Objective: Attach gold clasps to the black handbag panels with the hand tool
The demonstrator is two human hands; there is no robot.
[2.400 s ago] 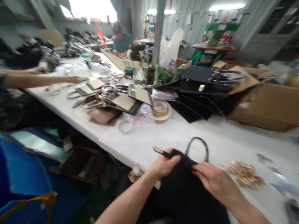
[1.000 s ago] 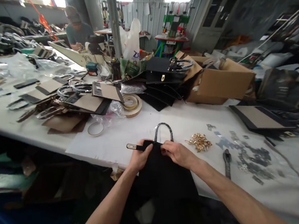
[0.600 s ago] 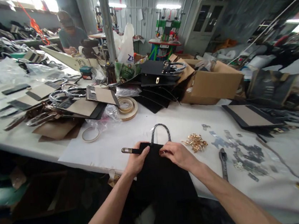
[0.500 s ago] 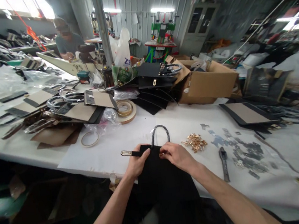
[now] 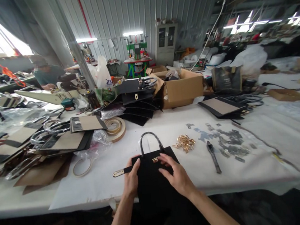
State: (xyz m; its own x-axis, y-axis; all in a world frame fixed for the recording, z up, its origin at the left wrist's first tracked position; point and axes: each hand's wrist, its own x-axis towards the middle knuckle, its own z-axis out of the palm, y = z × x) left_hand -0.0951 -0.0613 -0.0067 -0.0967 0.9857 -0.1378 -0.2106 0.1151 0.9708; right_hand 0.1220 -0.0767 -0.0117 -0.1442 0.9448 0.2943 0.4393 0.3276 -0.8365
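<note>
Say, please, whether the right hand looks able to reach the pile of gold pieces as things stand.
Likely yes: the right hand is close to the pile of gold pieces, and nothing tall stands between them.

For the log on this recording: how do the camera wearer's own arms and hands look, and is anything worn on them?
The left hand and right hand are both bare, without gloves. No sleeve, watch or bracelet shows on the left forearm or right forearm. Rings or small markings are too fine to rule out.

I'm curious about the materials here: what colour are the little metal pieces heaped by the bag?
Shiny gold, clearest in the head view.
</note>
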